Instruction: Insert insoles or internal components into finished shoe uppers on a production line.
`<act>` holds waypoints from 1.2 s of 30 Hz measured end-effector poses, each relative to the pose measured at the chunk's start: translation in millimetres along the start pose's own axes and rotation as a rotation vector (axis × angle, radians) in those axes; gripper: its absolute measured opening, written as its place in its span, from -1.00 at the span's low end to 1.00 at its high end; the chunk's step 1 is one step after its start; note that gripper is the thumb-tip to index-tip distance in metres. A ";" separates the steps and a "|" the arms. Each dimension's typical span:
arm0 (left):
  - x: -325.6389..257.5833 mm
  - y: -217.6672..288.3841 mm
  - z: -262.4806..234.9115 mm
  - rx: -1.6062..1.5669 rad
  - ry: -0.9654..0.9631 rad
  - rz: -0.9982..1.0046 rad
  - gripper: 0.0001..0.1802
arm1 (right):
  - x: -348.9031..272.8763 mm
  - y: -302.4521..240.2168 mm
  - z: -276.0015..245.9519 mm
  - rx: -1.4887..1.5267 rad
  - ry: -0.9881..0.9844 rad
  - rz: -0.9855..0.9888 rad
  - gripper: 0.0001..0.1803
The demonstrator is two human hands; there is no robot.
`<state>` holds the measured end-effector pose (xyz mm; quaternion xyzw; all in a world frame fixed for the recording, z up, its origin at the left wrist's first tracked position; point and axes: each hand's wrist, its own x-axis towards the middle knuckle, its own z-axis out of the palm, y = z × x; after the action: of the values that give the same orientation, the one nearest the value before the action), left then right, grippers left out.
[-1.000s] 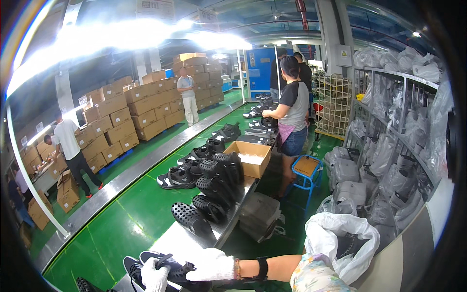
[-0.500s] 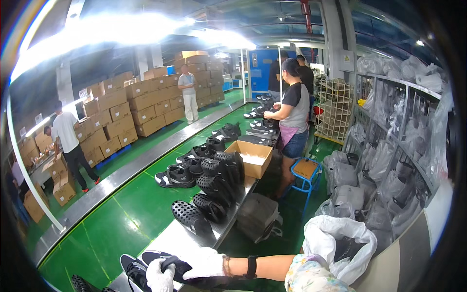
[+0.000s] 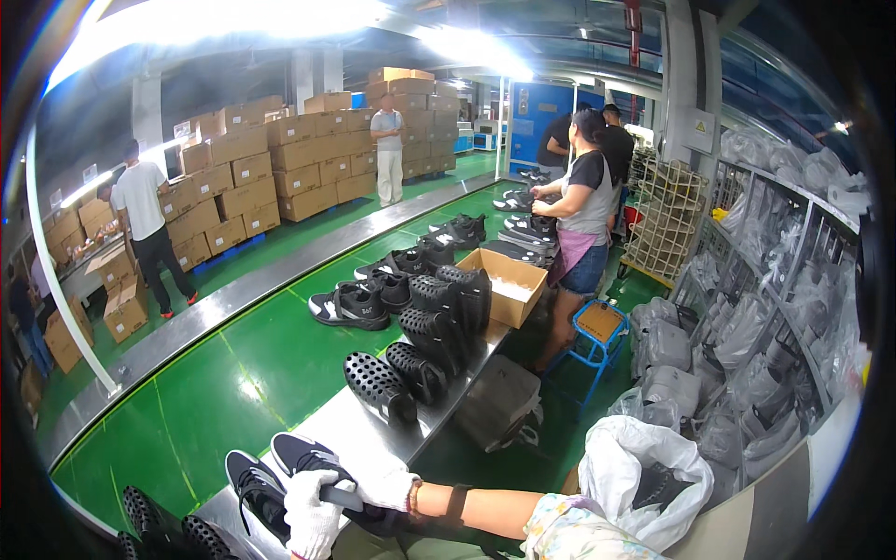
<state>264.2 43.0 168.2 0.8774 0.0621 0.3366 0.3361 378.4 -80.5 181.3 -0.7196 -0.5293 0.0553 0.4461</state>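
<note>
Both my hands wear white knit gloves at the near end of a metal bench (image 3: 322, 439). My left hand (image 3: 313, 515) is closed round a flat grey piece, perhaps a shoe's tongue or collar (image 3: 343, 497). Beside it my right hand (image 3: 381, 478) is closed over the back part of a black sneaker (image 3: 306, 455), whose toe points away from me. A second black sneaker (image 3: 257, 487) with a white sole edge lies just left of it. Black perforated shoe-shaped forms (image 3: 380, 387) stand farther along the bench.
A green conveyor belt (image 3: 205, 411) runs along the left, carrying finished-looking sneakers (image 3: 347, 306). An open carton (image 3: 504, 285) sits at the bench edge. To the right are a white sack (image 3: 611, 467), a blue stool (image 3: 597, 327) and bagged goods on racks (image 3: 784, 252). A co-worker (image 3: 583, 196) stands farther along.
The view has shifted, so the scene sits slightly farther right. My hands stay at the same sneaker, and the grey piece now shows between them. More perforated forms show at lower left.
</note>
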 end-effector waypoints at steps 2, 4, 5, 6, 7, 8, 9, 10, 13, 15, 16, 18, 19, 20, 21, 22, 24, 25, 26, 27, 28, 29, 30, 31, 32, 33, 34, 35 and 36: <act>3.6 2.4 1.6 -0.150 0.013 -0.105 -0.74 | -4.0 22.9 12.0 -0.225 -0.083 0.125 -0.39; 0.6 2.1 4.8 -0.194 0.060 -0.242 -0.76 | -15.5 34.1 25.6 -0.507 -0.024 0.137 -0.47; 1.1 3.9 4.7 -0.234 0.111 -0.384 -0.77 | -20.8 35.1 25.7 -0.507 -0.020 0.142 -0.47; 2.5 -6.3 1.7 -0.222 0.110 -0.336 -0.74 | -19.6 18.4 17.5 -0.451 -0.049 0.132 -0.45; 1.2 -13.3 -2.5 -0.215 0.119 -0.339 -0.74 | -17.9 9.9 13.8 -0.394 -0.079 0.124 -0.42; 10.4 3.6 -10.1 -0.284 0.129 -0.545 -0.71 | -21.3 10.6 10.5 -0.446 0.059 -0.072 -0.59; 15.7 13.1 -13.1 -0.350 0.138 -0.753 -0.67 | -19.5 10.4 9.7 -0.448 0.066 -0.064 -0.59; 14.4 -9.3 -11.1 -0.365 0.086 -0.716 -0.61 | -13.4 9.7 11.0 -0.487 0.019 -0.124 -0.66; 9.1 -37.8 -2.2 -0.388 0.135 -0.615 -0.56 | -8.3 -2.4 17.5 -0.524 -0.051 -0.193 -0.81; 9.5 -43.8 -0.9 -0.403 0.160 -0.636 -0.56 | -9.2 6.7 25.5 -0.560 -0.010 -0.461 -0.83; 11.3 -40.6 -0.2 -0.421 0.185 -0.659 -0.56 | -7.0 8.8 32.2 -0.656 0.017 -0.515 -0.86; 16.8 -32.2 -2.7 -0.331 0.157 -0.675 -0.57 | -8.9 14.1 41.8 -0.662 0.011 -0.529 -0.88; 18.2 -27.6 -4.9 -0.242 0.127 -0.691 -0.58 | -10.2 11.1 43.7 -0.670 0.006 -0.541 -0.87; 17.1 -31.1 -3.8 -0.239 0.121 -0.690 -0.58 | -11.1 10.0 44.5 -0.717 0.023 -0.579 -0.86; 15.6 -38.2 -1.6 -0.321 0.149 -0.693 -0.58 | -11.4 13.0 47.2 -0.716 0.028 -0.573 -0.86; 17.7 -37.7 -1.0 -0.403 0.176 -0.694 -0.59 | -10.3 16.2 48.4 -0.723 0.074 -0.590 -0.87; 18.5 -30.7 0.8 -0.354 0.153 -0.678 -0.59 | -12.7 22.4 48.4 -0.733 0.130 -0.601 -0.87; 18.0 -22.6 -0.9 -0.306 0.145 -0.672 -0.59 | -13.5 20.2 43.0 -0.675 0.112 -0.587 -0.88; 19.1 -0.2 -6.3 -0.363 0.135 -0.568 -0.60 | -15.9 18.8 36.4 -0.624 0.098 -0.565 -0.88; 15.7 6.8 -9.3 -0.362 0.125 -0.561 -0.60 | -17.8 17.0 32.9 -0.627 0.107 -0.557 -0.88; 11.3 12.0 -12.6 -0.266 0.095 -0.532 -0.61 | -19.9 12.6 29.4 -0.598 0.087 -0.489 -0.87; 6.4 14.6 -15.4 -0.169 0.068 -0.505 -0.60 | -19.6 8.0 26.0 -0.566 0.064 -0.424 -0.86; -2.0 16.0 -18.2 0.059 0.074 -0.348 -0.53 | -18.8 2.5 23.5 -0.567 0.071 -0.422 -0.86; -5.4 36.8 -19.9 0.045 0.192 -0.323 -0.58 | -18.2 -5.7 18.4 -0.504 0.016 -0.355 -0.86; -13.9 41.1 -23.1 0.119 0.210 -0.196 -0.60 | -19.7 -9.9 13.4 -0.439 -0.031 -0.285 -0.85; -24.1 41.4 -24.3 0.191 0.229 -0.069 -0.62 | -21.0 -7.4 12.5 -0.446 -0.016 -0.277 -0.85; -30.8 46.9 -22.8 0.081 0.204 -0.061 -0.66 | -21.0 -3.0 16.7 -0.466 0.065 -0.354 -0.84; -35.2 39.1 -17.9 -0.089 0.125 -0.235 -0.64 | -19.8 2.8 22.9 -0.485 0.145 -0.433 -0.82; -41.0 33.9 -17.0 0.103 0.088 -0.075 -0.61 | -17.1 10.6 30.7 -0.445 0.087 -0.365 -0.80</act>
<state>218.1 12.6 176.5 0.8749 0.1270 0.3585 0.2997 361.6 -76.9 148.8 -0.6942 -0.6297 -0.1741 0.3021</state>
